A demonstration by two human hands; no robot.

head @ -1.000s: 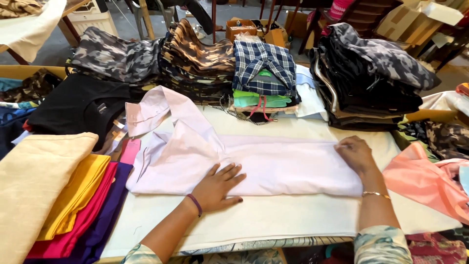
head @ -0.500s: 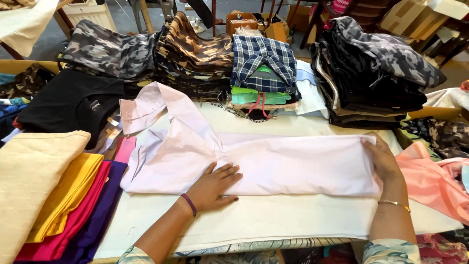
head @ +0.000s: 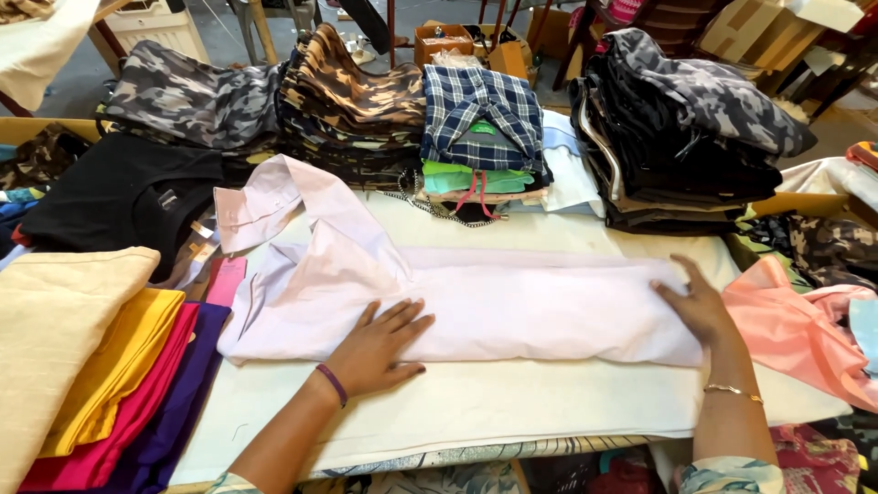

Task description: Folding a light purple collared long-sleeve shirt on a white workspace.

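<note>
both hands lie flat and open, gripping nothing: left hand (head: pixel 377 346) on the folded pale pink shirt (head: pixel 512 306) near its collar end, right hand (head: pixel 697 305) on its far end.

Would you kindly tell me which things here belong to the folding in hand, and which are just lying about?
In hand:
- pale pink shirt, flat under both palms
- left hand near its collar end
- right hand at its far end
- white table cover

Lying about:
- camouflage stacks
- checked shirt pile
- dark stack
- coloured cloths
- black garment
- salmon cloth
</note>
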